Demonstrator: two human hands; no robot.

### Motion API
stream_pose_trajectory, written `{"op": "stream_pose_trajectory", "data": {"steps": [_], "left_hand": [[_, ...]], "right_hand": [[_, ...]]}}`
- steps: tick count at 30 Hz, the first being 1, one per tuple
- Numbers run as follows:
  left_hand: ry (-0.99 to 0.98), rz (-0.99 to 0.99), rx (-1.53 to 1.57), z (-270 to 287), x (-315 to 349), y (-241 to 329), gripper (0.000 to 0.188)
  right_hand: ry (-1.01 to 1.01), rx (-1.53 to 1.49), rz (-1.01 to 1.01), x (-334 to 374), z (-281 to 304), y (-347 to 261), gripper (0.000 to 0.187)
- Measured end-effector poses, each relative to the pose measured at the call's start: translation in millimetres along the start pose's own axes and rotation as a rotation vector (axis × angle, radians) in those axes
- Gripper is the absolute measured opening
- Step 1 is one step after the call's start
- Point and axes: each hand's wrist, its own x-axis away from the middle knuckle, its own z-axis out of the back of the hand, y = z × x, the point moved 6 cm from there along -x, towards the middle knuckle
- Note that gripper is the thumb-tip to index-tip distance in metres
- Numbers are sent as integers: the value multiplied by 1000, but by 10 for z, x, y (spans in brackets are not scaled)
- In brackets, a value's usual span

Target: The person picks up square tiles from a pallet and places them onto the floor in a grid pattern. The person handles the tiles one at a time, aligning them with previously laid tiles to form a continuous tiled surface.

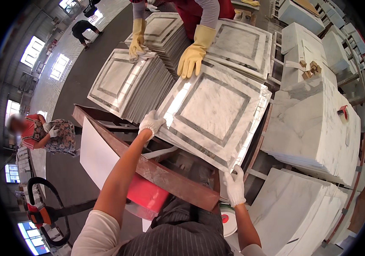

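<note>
A square white marble tile (214, 109) with a grey inlaid frame lies tilted on a stack, its near edge over the rack. My left hand (151, 123), in a white glove, grips its left corner. At the near right corner my right hand (234, 186), also white-gloved, holds the edge with fingers partly hidden underneath. A co-worker's yellow-gloved hand (196, 51) rests on the tile's far edge. The co-worker's other yellow glove (137, 40) presses a cloth (143, 55) on the left tile stack (122, 87).
More framed tiles (242, 45) are stacked at the back. A brown metal beam (171, 181) crosses in front of me. Plain marble slabs (308, 123) stand at right, with small wooden blocks (311, 70). A pallet-truck handle (48, 211) and another person (48, 132) are at left.
</note>
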Motion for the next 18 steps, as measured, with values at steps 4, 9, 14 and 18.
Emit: {"op": "stream_pose_trajectory", "data": {"steps": [4,9,14,18], "left_hand": [[22,-1,64,-31,-174,45,73],[-109,104,226,-83,-247,-225,67],[-124,118,262,16,-328,-202,71],[-455,173,517,97,-121,6,57]], "right_hand": [[98,-278,-69,-54,-102,-33,61],[144,-552,-184,-5,-237,-8,47],[68,-518,-180,-66,-64,-175,42],[60,-461,-133,-90,223,-544,39]]}}
